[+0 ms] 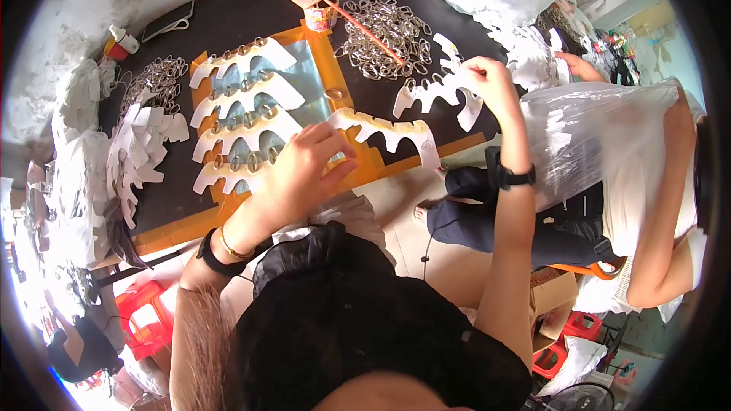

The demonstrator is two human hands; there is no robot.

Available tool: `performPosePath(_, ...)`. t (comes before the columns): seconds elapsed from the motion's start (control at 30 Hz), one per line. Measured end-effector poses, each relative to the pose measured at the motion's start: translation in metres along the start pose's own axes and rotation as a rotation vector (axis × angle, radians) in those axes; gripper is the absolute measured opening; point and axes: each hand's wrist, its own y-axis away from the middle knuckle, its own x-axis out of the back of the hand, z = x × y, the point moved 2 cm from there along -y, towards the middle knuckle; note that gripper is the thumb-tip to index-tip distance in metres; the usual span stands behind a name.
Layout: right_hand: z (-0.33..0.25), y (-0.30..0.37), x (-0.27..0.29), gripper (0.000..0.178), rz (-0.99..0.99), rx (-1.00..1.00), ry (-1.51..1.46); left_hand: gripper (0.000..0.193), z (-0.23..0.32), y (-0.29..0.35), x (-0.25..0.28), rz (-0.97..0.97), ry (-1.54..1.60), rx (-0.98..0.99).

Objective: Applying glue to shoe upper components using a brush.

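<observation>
My right hand (491, 87) is raised over the right of the table, its fingers pinched on one end of a white scalloped strip (426, 93) with metal rings along its edge. My left hand (308, 164) hovers, loosely bent with thumb and fingers apart, over the ends of several white scalloped strips (247, 99) in a column, each bearing metal rings. Between my hands lies another scalloped strip (392, 131) with a yellowish upper edge and no rings visible on it. A single metal ring (333, 94) rests beside the blue sheet (308, 68) under the column.
Metal rings are heaped at the far right (384, 34) and left (156, 80). A tub (320, 17) bears a red stick. White strips pile up at left (141, 144). At right, a person (662, 205) handles a clear plastic bag (579, 133). Orange tape (175, 232) lines the table edge.
</observation>
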Motion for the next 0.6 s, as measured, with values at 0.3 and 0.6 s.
performPosePath(0.3,-0.164,0.047,0.043,0.011,-0.172,0.018,-0.545,0.067,0.034,-0.008,0.025,0.36,0.173,-0.151)
performPosePath(0.6,-0.226,0.057,0.015,0.012,-0.157,0.171,-0.701,0.018,0.033,0.015,0.04,0.284,0.76,0.056)
